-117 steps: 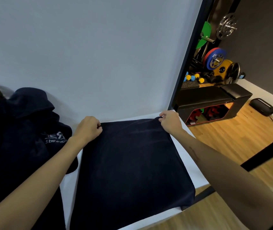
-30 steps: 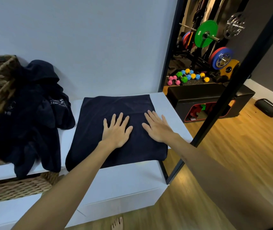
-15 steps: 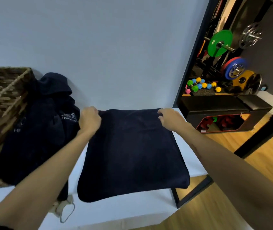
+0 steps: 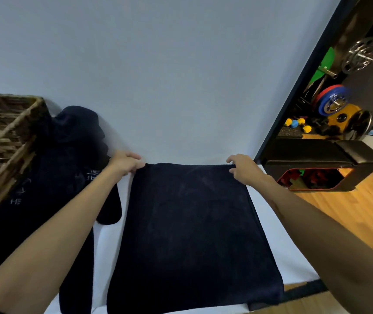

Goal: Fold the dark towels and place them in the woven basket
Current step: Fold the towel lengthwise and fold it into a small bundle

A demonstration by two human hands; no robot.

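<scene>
Pinching the far corners of the dark towel (image 4: 190, 227), left hand (image 4: 125, 163) and right hand (image 4: 243, 167) should pull evenly toward the near edge.

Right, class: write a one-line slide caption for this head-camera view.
Both hands, left and right, pinch the far corners of a dark towel on a white table.

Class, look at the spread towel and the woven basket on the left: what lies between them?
A heap of dark towels lies between the spread towel and the woven basket, draped against the basket's wall.
</scene>
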